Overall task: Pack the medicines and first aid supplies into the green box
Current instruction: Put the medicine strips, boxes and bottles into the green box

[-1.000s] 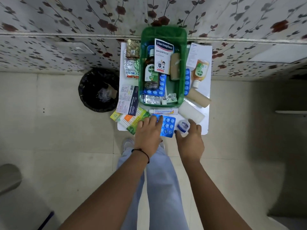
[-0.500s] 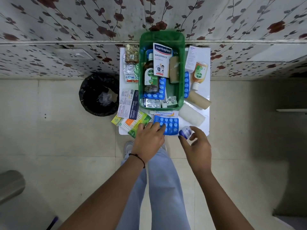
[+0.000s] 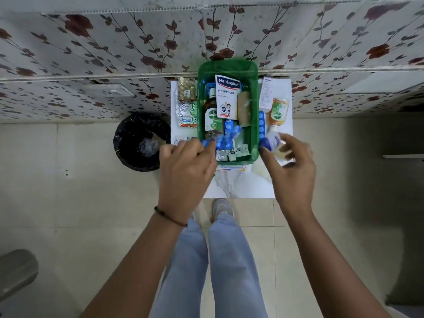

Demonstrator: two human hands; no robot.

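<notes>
The green box (image 3: pixel 254 134) stands on a small white table (image 3: pixel 241 187) against the wall, holding a Hansaplast carton (image 3: pixel 227 97), a dark Dettol bottle (image 3: pixel 212 118), a brown roll (image 3: pixel 244 106) and blister strips. My left hand (image 3: pixel 187 171) is lifted over the box's near left corner, shut on a blue blister pack (image 3: pixel 223 140), blurred by motion. My right hand (image 3: pixel 291 166) is raised beside the box's right wall, its fingers shut on a small blue-and-white jar (image 3: pixel 271 141).
An orange Dettol bottle (image 3: pixel 277 113) and a white leaflet (image 3: pixel 267 92) lie right of the box; foil packets (image 3: pixel 187 106) lie left. A tube (image 3: pixel 231 168) lies in front. A black bin (image 3: pixel 141 141) stands on the floor at the left.
Both hands rose from the table's front edge toward the box, the left lifting the blue blister pack, the right lifting the small jar. The camera tilted, and my left hand now covers the near left packets.
</notes>
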